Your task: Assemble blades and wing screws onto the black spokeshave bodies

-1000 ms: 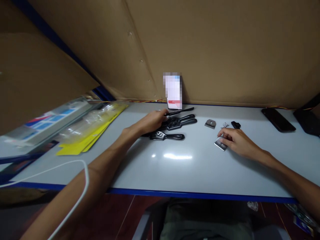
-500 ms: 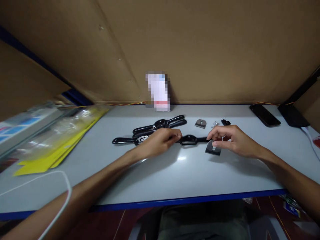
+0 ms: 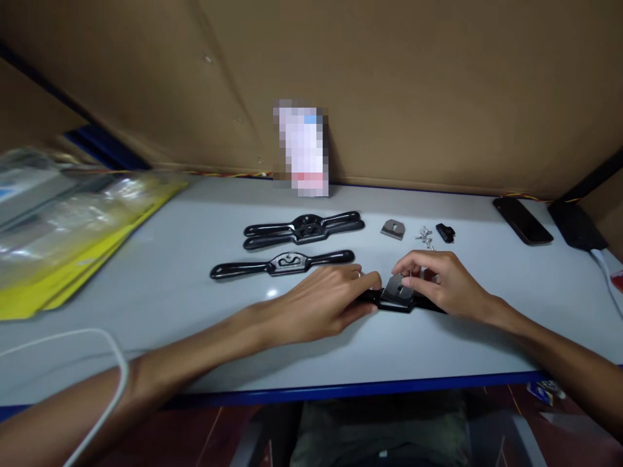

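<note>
A black two-handled tool body [image 3: 396,303] lies on the grey table [image 3: 195,337] in front of me. My left hand [image 3: 318,305] is closed round its left handle. My right hand [image 3: 445,282] covers the right handle, and its fingers pinch a small grey metal plate [image 3: 396,288] down onto the middle of the body. Farther back lie a single black tool body [image 3: 282,264] and two more stacked together [image 3: 304,229]. A second grey plate [image 3: 393,229], some small silver screws [image 3: 424,237] and a small black clip [image 3: 445,232] lie behind my right hand.
Yellow cards in clear bags [image 3: 73,227] are piled at the left. A blurred white card [image 3: 304,149] leans on the cardboard back wall. A dark phone [image 3: 522,220] and a black pad [image 3: 577,226] lie at the far right. A white cable [image 3: 92,363] crosses my left forearm.
My left hand took one black tool body from the group and brought it toward me. My right hand carried the grey plate onto its middle. The view shifted right.
</note>
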`<state>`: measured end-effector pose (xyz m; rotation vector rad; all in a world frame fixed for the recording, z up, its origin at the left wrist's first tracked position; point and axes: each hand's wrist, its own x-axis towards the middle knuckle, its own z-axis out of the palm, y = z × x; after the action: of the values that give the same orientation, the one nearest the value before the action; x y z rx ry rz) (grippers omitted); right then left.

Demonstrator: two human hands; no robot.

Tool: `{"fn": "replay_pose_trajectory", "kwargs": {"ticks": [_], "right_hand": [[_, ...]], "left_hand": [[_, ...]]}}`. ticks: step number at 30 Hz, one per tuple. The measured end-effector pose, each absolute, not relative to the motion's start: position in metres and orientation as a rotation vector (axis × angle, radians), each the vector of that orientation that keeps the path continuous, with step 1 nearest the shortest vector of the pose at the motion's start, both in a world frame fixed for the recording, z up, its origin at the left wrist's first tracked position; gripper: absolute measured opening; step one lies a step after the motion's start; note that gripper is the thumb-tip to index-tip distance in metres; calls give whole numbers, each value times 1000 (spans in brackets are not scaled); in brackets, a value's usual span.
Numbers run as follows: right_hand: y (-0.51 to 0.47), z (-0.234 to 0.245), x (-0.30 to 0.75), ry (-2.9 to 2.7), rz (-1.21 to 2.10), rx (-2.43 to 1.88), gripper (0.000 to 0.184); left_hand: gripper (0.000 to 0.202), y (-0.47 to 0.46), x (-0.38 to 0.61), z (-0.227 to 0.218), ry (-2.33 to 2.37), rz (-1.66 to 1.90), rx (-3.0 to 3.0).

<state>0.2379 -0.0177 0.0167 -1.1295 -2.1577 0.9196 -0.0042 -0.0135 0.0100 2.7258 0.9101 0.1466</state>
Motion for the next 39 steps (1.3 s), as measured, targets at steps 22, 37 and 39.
{"fn": "replay_pose_trajectory", "kwargs": {"ticks": [22, 37, 39], "right_hand": [[-17, 16, 237, -2279, 882, -1242, 17], [-20, 15, 230, -2370, 801, -1252, 14], [-20, 15, 230, -2373, 788, -1230, 13]], "left_hand": [[37, -6, -8, -9, 591, 479, 3233], [30, -6, -10, 3, 651, 314, 3193], [31, -4, -11, 2, 652, 303, 3172]]}}
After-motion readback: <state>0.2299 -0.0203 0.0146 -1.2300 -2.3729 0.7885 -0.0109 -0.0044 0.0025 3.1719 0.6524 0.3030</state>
